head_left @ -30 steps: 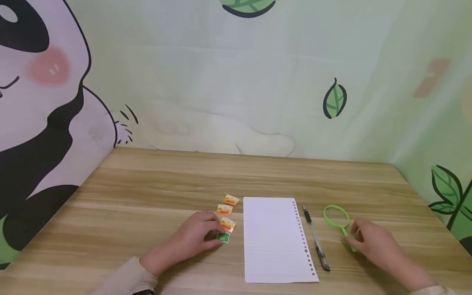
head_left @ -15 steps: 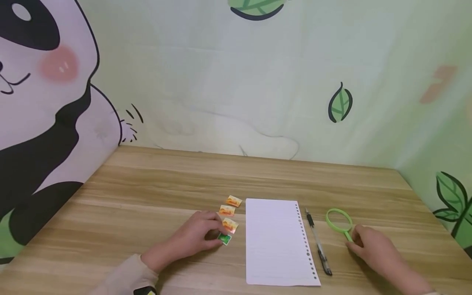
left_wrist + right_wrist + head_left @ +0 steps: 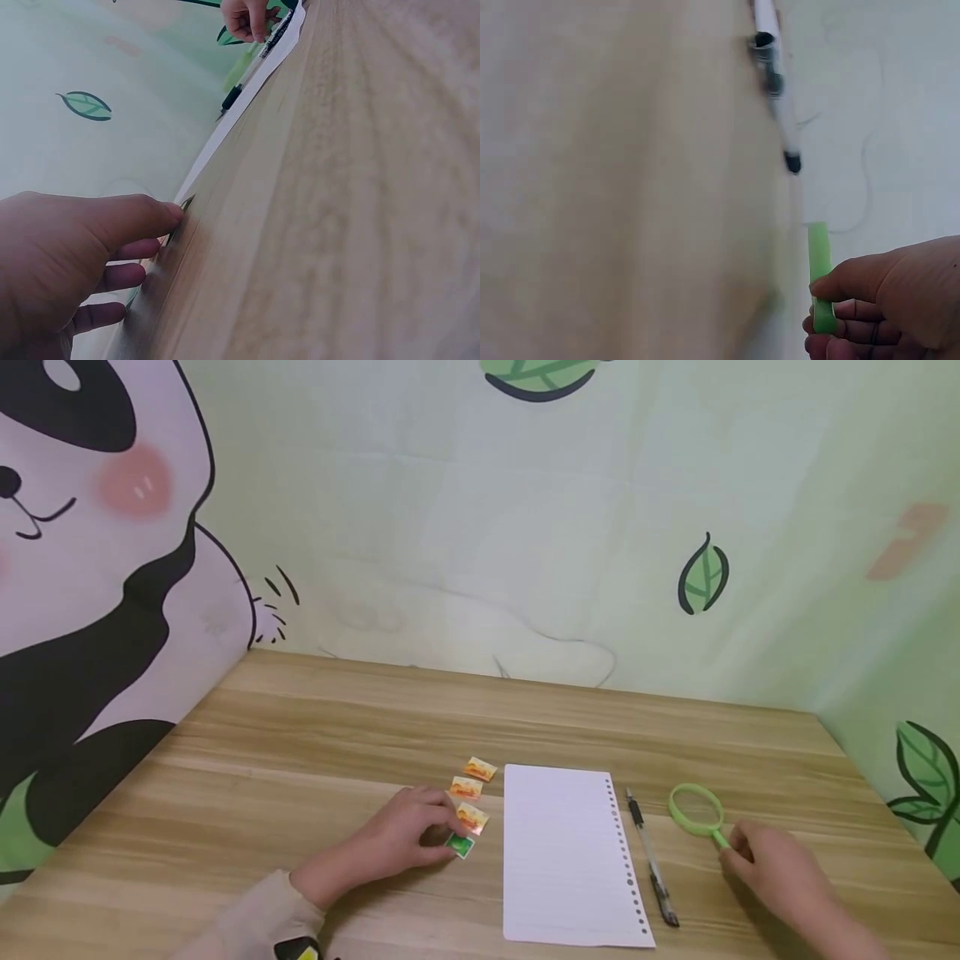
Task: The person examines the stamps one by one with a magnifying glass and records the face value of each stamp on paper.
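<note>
My left hand [image 3: 397, 831] rests on the table and pinches a small green stamp-like picture [image 3: 461, 845] between thumb and finger. In the left wrist view, the thumb tip touches its thin edge, and its face is hidden. Three orange-and-cream stamp-like pictures, the nearest one [image 3: 472, 817] close to my left fingers, lie in a rough column. At the right, my right hand [image 3: 780, 864] holds the handle of a green magnifying glass [image 3: 697, 810], whose round lens points away from me. The right wrist view shows the green handle [image 3: 820, 259] between thumb and fingers.
A lined white sheet with punched holes [image 3: 573, 860] lies between the hands. A clear pen with a black grip [image 3: 651, 856] lies beside its right edge. A wall cloth with panda and leaf drawings [image 3: 450, 527] stands behind the wooden table [image 3: 360, 710].
My right fingers have closed round the magnifying glass handle, covering more of it. The green picture has turned slightly in my left fingers. The head view has shifted a little.
</note>
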A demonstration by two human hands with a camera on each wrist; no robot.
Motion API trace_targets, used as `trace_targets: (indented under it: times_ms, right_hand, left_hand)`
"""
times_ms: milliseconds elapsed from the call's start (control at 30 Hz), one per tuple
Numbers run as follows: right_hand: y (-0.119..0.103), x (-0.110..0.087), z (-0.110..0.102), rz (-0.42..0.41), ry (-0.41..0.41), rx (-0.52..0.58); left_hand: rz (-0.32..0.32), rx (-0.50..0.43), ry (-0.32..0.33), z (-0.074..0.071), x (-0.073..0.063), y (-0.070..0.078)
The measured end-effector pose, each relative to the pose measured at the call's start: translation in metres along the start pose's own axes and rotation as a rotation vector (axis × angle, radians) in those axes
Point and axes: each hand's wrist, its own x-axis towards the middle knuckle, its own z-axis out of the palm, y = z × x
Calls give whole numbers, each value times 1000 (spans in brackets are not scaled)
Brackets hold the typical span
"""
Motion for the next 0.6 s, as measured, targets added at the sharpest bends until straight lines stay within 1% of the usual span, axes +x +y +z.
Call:
trace_targets:
  times_ms: [100,233,467,600]
  right_hand:
    - [0,1,-5,-28,59,-14]
    - [-6,3,-16,-66,118,-30]
    - [-32,6,-38,-107,117,-42]
    - [-52,7,-43,-162,152,-64]
  left_hand:
    - [3,-4,-5,0,1,0]
    - [3,3,-2,-1,0,-1]
    - [13,-1,12,-1,0,0]
    - [24,5,15,-1,1,1]
